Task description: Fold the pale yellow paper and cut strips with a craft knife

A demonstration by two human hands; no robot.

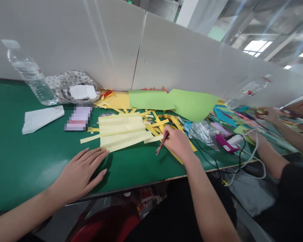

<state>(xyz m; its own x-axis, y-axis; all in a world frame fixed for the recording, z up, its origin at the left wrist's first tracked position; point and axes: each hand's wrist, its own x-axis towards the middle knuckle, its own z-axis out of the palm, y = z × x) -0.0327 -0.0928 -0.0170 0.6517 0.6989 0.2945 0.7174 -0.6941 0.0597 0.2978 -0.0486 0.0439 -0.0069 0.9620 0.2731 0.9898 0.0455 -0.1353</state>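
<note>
A pale yellow sheet of paper (121, 129) with several fold lines lies on the green table. My left hand (78, 171) rests palm down with fingers outstretched, its fingertips at the sheet's lower left corner. My right hand (178, 143) is closed around a slim dark-red pen-like tool (162, 144), whose tip points down and left above the table. Which exact tool it is, I cannot tell. Yellow paper strips (161, 123) lie scattered beyond and beneath the right hand. One pale strip (90, 138) sticks out at the sheet's left side.
Light green paper sheets (192, 102) lie at the back by the partition. A phone (78, 117), a folded tissue (42, 119) and a water bottle (31, 72) are on the left. To the right are crumpled clear plastic (204, 132), a purple power bank (223, 143), cables and another person's arms.
</note>
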